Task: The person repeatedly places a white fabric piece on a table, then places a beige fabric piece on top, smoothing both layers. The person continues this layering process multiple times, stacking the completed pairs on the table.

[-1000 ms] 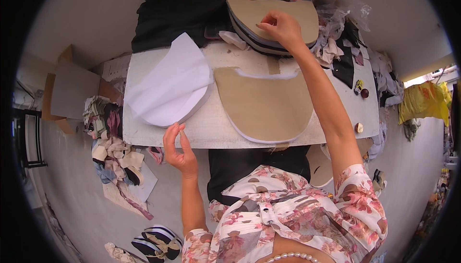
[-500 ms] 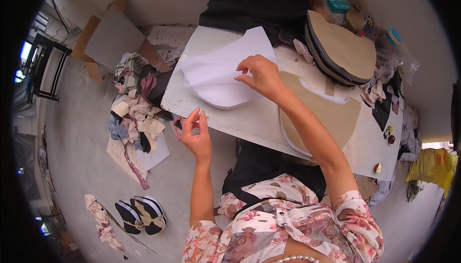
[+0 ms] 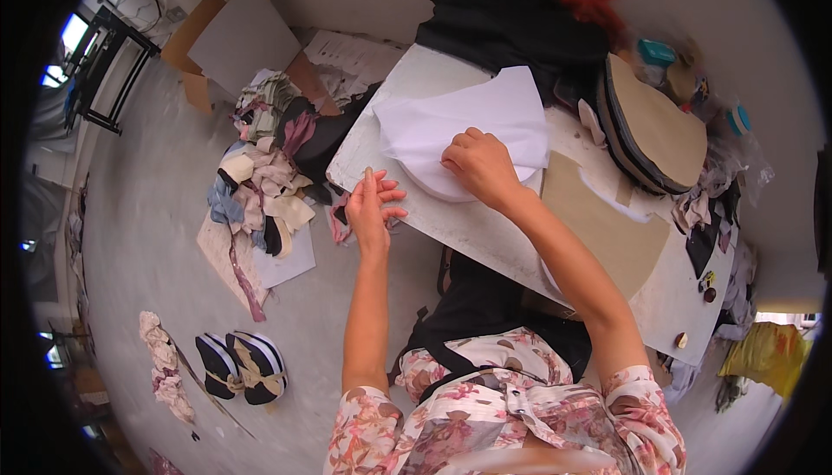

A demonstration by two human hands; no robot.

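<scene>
Thin white cut sheets with a curved lower edge lie stacked on the white table, the upper one slightly skewed over the lower. My right hand is on their near part, fingers curled down and pressed together on the white sheet; its fingertips are partly hidden. My left hand is open, fingers apart, by the table's near left corner, holding nothing. To the right of the sheets lies a flat tan cut piece with a white curved edge.
A thick stack of tan-topped pieces sits at the right back, beside black material. Fabric scraps are heaped left of the table near a cardboard box. Tied black-and-white bundles lie on the floor.
My right hand has come down onto the white sheets, its fingers closing. My left hand's fingers have spread. The upper sheet's outline has shifted, and the whole view has turned slightly.
</scene>
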